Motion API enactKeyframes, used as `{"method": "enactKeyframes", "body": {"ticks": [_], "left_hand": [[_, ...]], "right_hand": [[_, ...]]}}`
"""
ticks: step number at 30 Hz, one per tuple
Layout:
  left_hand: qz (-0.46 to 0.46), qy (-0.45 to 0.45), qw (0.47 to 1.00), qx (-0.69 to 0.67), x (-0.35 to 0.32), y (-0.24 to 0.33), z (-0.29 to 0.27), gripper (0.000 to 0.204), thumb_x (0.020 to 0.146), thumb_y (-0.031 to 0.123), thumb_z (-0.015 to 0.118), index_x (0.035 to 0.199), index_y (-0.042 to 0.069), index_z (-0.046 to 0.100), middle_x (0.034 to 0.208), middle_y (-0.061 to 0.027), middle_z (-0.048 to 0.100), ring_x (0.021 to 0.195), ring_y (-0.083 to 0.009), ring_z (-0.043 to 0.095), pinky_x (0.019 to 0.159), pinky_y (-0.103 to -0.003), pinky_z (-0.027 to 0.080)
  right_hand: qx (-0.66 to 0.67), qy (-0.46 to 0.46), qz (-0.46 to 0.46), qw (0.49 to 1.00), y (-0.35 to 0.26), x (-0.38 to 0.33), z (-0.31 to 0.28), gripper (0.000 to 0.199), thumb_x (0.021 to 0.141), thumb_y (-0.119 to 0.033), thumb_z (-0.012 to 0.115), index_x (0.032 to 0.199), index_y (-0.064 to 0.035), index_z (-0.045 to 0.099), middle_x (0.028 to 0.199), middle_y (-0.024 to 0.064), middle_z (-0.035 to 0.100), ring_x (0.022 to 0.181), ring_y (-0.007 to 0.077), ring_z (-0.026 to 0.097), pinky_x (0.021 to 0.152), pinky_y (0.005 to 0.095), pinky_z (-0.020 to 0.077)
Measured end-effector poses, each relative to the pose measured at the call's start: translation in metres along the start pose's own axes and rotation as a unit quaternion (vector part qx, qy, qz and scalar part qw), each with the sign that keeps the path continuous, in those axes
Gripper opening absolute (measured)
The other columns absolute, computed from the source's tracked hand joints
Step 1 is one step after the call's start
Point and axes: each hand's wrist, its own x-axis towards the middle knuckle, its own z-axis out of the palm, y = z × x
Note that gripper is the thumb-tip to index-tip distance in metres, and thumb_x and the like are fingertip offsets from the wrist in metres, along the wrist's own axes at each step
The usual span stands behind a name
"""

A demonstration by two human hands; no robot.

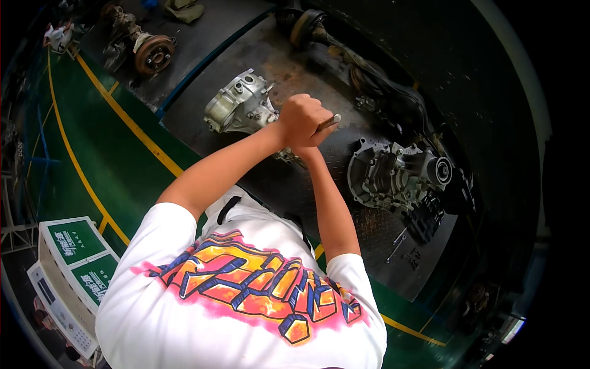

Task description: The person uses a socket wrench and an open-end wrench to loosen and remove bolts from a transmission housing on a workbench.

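My left hand [301, 117] is closed in a fist round a short metal bar [330, 123], whose blunt end sticks out on the right side of the fist. My right hand [302, 147] is directly beneath and against the left one; its fingers are hidden. Both hands are over the right side of a pale cast-metal gearbox housing [233, 101], which lies on the dark metal worktop [335, 161]. My left forearm covers part of that housing, and some of its lower edge shows between my arms. Whatever the bar's other end meets is out of sight.
Right of my hands sits a second gearbox [393, 175]. Near it are a black tool case [425, 222], a thin wrench [396, 245] and several small sockets [413, 258]. A long axle [381, 80] lies along the far side. A rusty brake hub [155, 54] stands far left. A white console [61, 307] is lower left.
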Motion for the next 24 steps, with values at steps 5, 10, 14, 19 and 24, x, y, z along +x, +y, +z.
{"method": "enactKeyframes", "body": {"ticks": [5,10,14,19,24], "left_hand": [[-0.034,0.055,0.992,-0.106,-0.008,-0.003,-0.005,0.031,0.081,0.018,0.067,0.057,0.01,0.049,0.054,-0.0063,0.048,0.058,-0.0257,0.049,0.064,-0.037,0.037],[-0.115,0.058,0.95,-0.285,-0.009,-0.018,0.008,0.039,0.09,0.015,0.06,0.056,0.007,0.042,0.054,-0.0048,0.045,0.06,-0.0225,0.041,0.068,-0.036,0.034],[-0.171,0.115,0.895,-0.397,-0.003,-0.027,0.025,0.045,0.096,0.015,0.056,0.059,0.008,0.031,0.058,-0.0009,0.029,0.062,-0.0156,0.03,0.061,-0.033,0.027],[-0.299,0.076,0.764,-0.567,0.007,-0.03,0.041,0.046,0.098,0.02,0.058,0.061,0.009,0.033,0.062,0.0064,0.028,0.059,-0.0069,0.024,0.055,-0.03,0.023],[-0.277,0.022,0.768,-0.577,0.009,-0.028,0.053,0.046,0.096,0.014,0.063,0.059,0.008,0.036,0.057,0.0019,0.032,0.057,-0.0116,0.033,0.058,-0.032,0.027]], "right_hand": [[-0.071,0.09,0.019,0.993,-0.001,0.003,0.018,0.021,0.101,-0.02,0.045,0.106,-0.0027,0.056,0.101,0.0066,0.058,0.1,0.0187,0.056,0.084,0.0329,0.0446],[-0.136,0.129,0.038,0.982,0.017,0.001,0.019,0.021,0.102,-0.022,0.044,0.101,-0.0029,0.054,0.096,0.0056,0.057,0.093,0.0175,0.055,0.079,0.0326,0.0446],[-0.197,0.146,0.061,0.968,0.042,-0.004,0.019,0.023,0.102,-0.023,0.044,0.097,-0.003,0.053,0.091,0.0049,0.056,0.088,0.0165,0.055,0.075,0.0323,0.0445],[-0.272,0.188,0.102,0.938,0.09,-0.021,0.001,0.026,0.103,-0.025,0.043,0.093,-0.0032,0.052,0.087,0.0041,0.054,0.082,0.0155,0.054,0.071,0.0321,0.0444],[0.368,0.05,0.05,0.927,0.036,-0.004,-0.006,0.03,0.105,-0.029,0.048,0.083,-0.0085,0.046,0.067,0.002,0.045,0.059,0.0134,0.044,0.052,0.0298,0.0366]]}}
